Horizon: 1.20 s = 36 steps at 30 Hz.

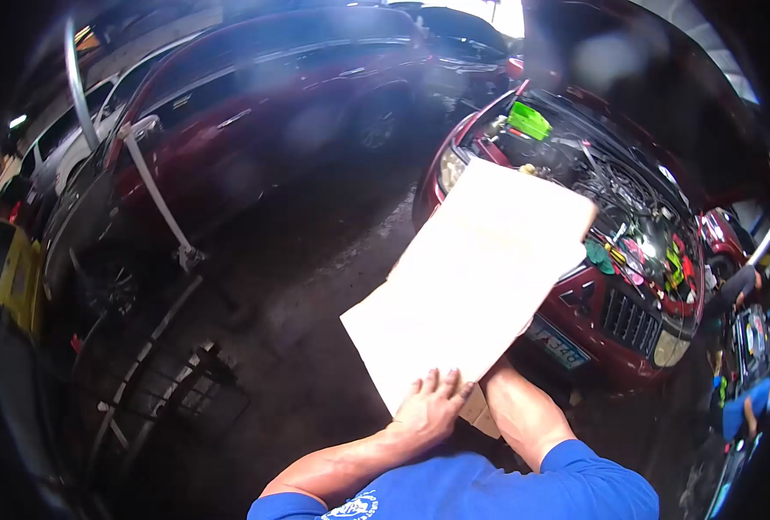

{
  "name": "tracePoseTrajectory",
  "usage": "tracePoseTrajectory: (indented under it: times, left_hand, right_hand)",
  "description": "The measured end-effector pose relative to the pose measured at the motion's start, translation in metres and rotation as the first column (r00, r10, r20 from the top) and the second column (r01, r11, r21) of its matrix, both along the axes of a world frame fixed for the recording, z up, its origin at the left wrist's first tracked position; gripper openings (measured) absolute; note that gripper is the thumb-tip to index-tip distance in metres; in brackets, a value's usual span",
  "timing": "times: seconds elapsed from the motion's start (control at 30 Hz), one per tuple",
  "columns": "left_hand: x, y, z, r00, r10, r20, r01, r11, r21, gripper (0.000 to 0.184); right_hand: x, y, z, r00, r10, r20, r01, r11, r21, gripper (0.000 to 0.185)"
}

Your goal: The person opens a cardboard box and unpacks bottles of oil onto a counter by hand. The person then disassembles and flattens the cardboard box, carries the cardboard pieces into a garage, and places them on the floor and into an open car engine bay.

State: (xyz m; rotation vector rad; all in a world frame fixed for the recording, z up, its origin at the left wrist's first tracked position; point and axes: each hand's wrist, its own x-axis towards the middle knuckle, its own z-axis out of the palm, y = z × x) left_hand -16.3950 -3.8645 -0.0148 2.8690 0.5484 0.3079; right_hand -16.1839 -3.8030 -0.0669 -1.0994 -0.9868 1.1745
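A large pale sheet, overexposed to white (489,260), slants across the middle of the view in front of a red car. My left hand (433,405) lies on its lower edge, fingers spread flat on the surface. The right forearm reaches up behind the sheet, and my right hand is hidden beneath it. A piece of brown cardboard (482,414) shows under the lower edge, between my two arms.
The red car (567,299) has its hood (662,78) raised, with a green tray (530,120) and tools over the engine bay. Another dark red vehicle (264,130) stands left. A metal frame (177,390) lies at lower left. A person in blue (745,407) is far right.
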Motion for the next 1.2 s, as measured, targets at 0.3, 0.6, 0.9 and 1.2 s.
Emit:
tracePoseTrajectory:
  times: [0.3,0.6,0.9,1.2]
  left_hand:
    - [0.013,0.034,-0.008,0.950,0.229,0.213,-0.124,0.901,-0.416,0.090]
    - [0.009,0.125,-0.005,0.755,0.440,0.486,0.369,0.327,-0.870,0.097]
    - [-0.113,0.180,-0.012,0.643,0.699,0.313,0.213,0.229,-0.950,0.049]
    - [-0.234,0.155,0.050,0.501,0.798,0.336,0.246,0.241,-0.939,0.033]
  right_hand:
    - [-0.006,-0.015,0.030,0.996,0.071,-0.050,-0.073,0.997,-0.039,0.068]
    - [-0.042,0.031,0.005,0.775,-0.087,0.626,-0.081,0.969,0.235,0.055]
    - [-0.072,0.040,-0.002,0.633,-0.016,0.774,-0.102,0.989,0.104,0.078]
    - [0.095,0.049,0.013,0.395,-0.526,0.754,0.401,0.837,0.373,0.093]
